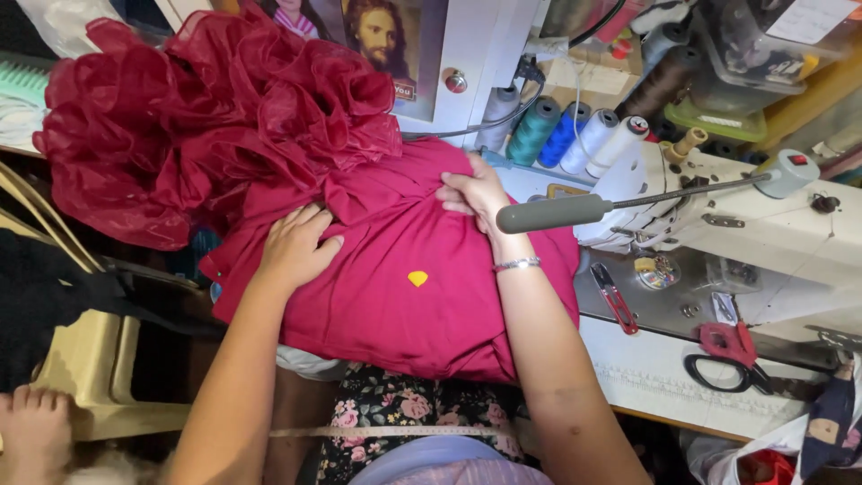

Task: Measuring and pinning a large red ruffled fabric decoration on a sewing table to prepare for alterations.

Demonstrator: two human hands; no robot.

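A magenta fabric piece (404,296) with a small yellow mark (417,278) lies bunched over my lap and the sewing table's left end. Dark red ruffled organza (206,117) is attached at its far side. My left hand (294,247) rests palm down on the fabric's left part, fingers together. My right hand (476,193), wearing a silver bracelet, presses and pinches the fabric's upper edge close to the white sewing machine (745,220).
Several thread cones (575,135) stand behind the machine. A grey lamp arm (557,213) crosses over my right wrist. Red thread snips (615,296), black scissors (723,370) and a measuring tape (386,432) lie nearby. A beige plastic chair (85,368) stands at left.
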